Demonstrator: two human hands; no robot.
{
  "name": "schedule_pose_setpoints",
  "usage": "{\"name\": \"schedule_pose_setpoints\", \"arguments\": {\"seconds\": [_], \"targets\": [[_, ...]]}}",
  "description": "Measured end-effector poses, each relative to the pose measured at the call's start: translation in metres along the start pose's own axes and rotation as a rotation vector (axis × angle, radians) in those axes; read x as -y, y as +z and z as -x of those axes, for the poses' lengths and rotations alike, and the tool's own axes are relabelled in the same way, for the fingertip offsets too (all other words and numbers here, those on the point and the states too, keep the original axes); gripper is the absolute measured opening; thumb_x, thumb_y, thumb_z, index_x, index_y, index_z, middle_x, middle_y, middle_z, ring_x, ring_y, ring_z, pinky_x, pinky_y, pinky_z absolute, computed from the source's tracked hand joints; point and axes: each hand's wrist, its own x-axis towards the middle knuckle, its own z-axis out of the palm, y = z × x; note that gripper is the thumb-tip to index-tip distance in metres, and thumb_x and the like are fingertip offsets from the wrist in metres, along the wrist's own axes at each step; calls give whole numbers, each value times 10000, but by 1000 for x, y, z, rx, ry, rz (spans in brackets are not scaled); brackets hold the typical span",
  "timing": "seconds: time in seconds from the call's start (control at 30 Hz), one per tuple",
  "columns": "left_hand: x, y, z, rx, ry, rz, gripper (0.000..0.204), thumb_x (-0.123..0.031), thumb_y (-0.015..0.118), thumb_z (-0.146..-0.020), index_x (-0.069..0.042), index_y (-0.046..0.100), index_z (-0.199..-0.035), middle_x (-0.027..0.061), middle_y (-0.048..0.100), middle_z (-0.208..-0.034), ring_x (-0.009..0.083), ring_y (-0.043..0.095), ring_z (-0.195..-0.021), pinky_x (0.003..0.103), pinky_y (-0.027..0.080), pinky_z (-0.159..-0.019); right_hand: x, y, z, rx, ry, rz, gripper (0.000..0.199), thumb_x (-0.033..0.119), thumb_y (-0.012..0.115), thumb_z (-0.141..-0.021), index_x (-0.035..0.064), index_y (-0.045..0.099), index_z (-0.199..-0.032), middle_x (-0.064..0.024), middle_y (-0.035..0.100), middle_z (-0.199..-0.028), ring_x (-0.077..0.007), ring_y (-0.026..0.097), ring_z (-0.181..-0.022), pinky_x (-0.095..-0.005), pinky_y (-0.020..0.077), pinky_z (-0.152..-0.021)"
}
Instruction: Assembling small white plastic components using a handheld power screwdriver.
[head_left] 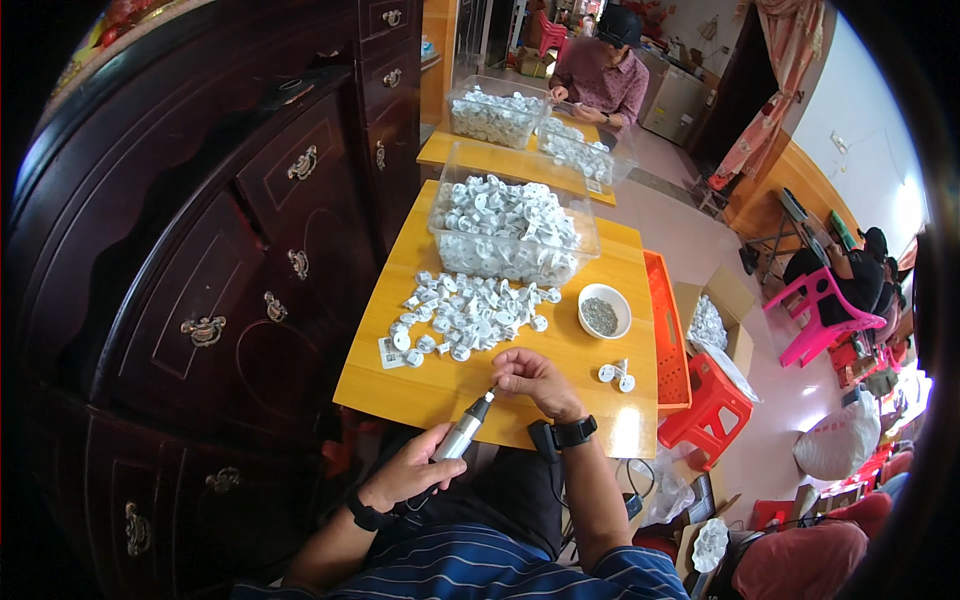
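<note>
My left hand is wrapped round a silver electric screwdriver, whose dark tip points up and away from me. At that tip the fingers of my right hand are pinched together; whatever they hold is too small to make out. Just beyond my hands a loose pile of small white plastic parts is spread on the yellow table. To the right stands a white bowl of tiny grey metal pieces, probably screws. A few white parts lie together below the bowl.
A clear plastic bin heaped with white parts stands at the table's far side. Dark wooden cabinets rise at my left. An orange crate and a red stool are at the right. Another person works at a table beyond.
</note>
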Motion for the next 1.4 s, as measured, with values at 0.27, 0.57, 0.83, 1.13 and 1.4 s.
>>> {"name": "schedule_pose_setpoints", "arguments": {"seconds": [0.27, 0.57, 0.83, 1.13, 1.4], "targets": [[3, -8, 0, -85, 39, -77, 552, -153, 651, -958, 12, 394, -1417, 29, 571, -884, 85, 560, -676, 223, 482, -580, 3, -40, -26, -620, -181, 673, 221, 113, 741, -865, 59, 681, -1070, -54, 702, -931, -145, 667, -758, -309, 527, -679], [2, -10, 3, -92, 36, -85, 527, -147, 652, -955, 7, 409, -1397, 27, 577, -877, 87, 565, -677, 228, 487, -581, -3, -59, -58, -819, -255, 1463, 243, 165, 745, -804, 85, 717, -1031, -136, 704, -926, -276, 700, -764, -390, 558, -710], [-1, -8, 5, -92, 30, -88, 542, -153, 653, -957, -1, 409, -1416, 24, 575, -883, 82, 562, -674, 220, 484, -571, -2, -64, -38, -742, -158, 502, 250, 120, 616, -953, 35, 654, -1185, -96, 705, -944, -168, 663, -726, -300, 544, -669], [2, 1, -7, -113, 19, -112, 592, -208, 705, -928, -16, 434, -1418, 11, 560, -882, 66, 542, -633, 212, 474, -575, -28, -7, 0, -565, -150, 31, 263, 57, 661, -949, 1, 650, -1206, -13, 696, -984, -81, 637, -803, -224, 527, -732], [1, 7, -18, -118, 18, -214, 604, -200, 694, -939, -7, 413, -1438, 11, 565, -898, 64, 539, -652, 210, 466, -576, -42, 7, 4, -617, -135, 124, 196, 64, 705, -922, -4, 707, -1106, -3, 701, -875, -58, 621, -738, -208, 504, -675]]}}
